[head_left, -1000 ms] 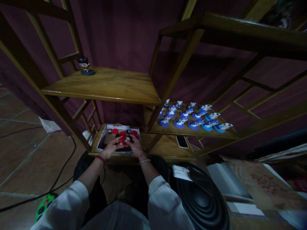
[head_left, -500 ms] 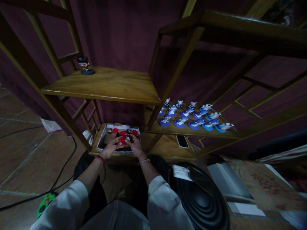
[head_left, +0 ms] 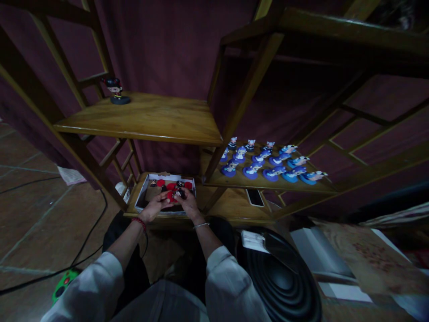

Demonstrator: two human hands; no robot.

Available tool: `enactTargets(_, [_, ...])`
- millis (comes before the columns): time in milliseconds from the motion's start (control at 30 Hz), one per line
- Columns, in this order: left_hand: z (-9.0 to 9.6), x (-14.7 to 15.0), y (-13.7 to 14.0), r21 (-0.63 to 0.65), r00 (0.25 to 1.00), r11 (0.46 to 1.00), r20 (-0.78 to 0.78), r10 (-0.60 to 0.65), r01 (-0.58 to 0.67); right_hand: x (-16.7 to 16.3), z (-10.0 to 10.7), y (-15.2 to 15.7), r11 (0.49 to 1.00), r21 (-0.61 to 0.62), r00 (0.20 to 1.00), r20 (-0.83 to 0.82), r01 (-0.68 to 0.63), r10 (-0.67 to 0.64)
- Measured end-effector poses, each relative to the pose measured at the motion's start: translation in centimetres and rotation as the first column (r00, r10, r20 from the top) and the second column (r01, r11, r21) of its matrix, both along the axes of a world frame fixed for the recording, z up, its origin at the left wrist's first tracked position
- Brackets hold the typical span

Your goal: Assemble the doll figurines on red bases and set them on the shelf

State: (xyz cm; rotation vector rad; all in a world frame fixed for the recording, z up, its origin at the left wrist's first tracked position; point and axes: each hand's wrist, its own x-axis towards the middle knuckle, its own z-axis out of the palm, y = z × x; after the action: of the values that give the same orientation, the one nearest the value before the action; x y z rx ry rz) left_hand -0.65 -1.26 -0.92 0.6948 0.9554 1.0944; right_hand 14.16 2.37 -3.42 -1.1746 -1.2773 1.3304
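Over a shallow white-edged cardboard box [head_left: 142, 197] on the lowest shelf, both my hands hold one small figurine [head_left: 174, 195] with a black-haired head and a red round base. My left hand [head_left: 157, 206] has its fingers closed at the red base. With its fingers at the head end, my right hand [head_left: 188, 203] grips the same figurine from the other side. Around them in the box lie several more red-based figurines [head_left: 161, 183], partly covered by my hands. A similar black-haired figurine [head_left: 116, 89] stands on a dark base on the upper left shelf [head_left: 147, 116].
Several purple and blue figurines [head_left: 253, 170] stand in rows on the right shelf [head_left: 217, 180]. Below them lies a phone [head_left: 255, 197]. A black ridged round stool [head_left: 281, 281] carrying a white item [head_left: 254, 241] is at my right. Cables [head_left: 90, 241] cross the floor at left.
The camera view has shifted very slightly. My hands keep hold of the same figurine over the box with hardly any movement.
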Motion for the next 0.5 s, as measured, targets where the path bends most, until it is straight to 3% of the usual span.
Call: enactTargets(500, [-0.25,-0.11,0.03,0.000,1.000,1.000,-0.029,-0.009,0.010,0.21,-0.84,0.28,0.999,0.037,0.996,0.085,-0.002,-0.001])
